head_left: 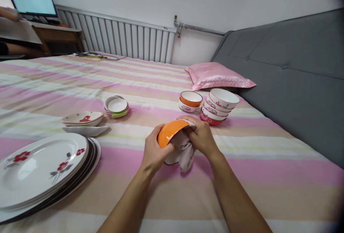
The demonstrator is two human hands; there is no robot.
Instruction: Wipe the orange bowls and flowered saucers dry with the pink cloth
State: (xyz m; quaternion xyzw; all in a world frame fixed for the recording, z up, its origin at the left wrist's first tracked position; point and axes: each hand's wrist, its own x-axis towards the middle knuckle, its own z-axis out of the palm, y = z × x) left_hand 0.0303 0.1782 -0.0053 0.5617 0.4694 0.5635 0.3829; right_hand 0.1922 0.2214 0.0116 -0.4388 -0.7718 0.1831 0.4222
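An orange bowl (172, 132) with a white inside is tilted on its side above the striped bedsheet. Wrapped round its left edge is my left hand (154, 150), thumb on the near side. At the bowl's right rim my right hand (202, 134) is closed on a pale cloth (185, 154), which lies against the inside and hangs down below. The right fingertips are partly hidden behind the cloth and rim. Beyond my hands stand two stacked bowls, the upper one orange (191, 98), and a taller stack of white and red patterned bowls (219, 105).
On the left lie a stack of large flowered plates (45, 168), some boat-shaped dishes (82, 119) and small nested dishes (117, 105). A pink pillow (219, 76) rests by the grey headboard (290, 64). Cables (96, 56) lie at the far edge; a person's arm (9, 13) shows near a monitor.
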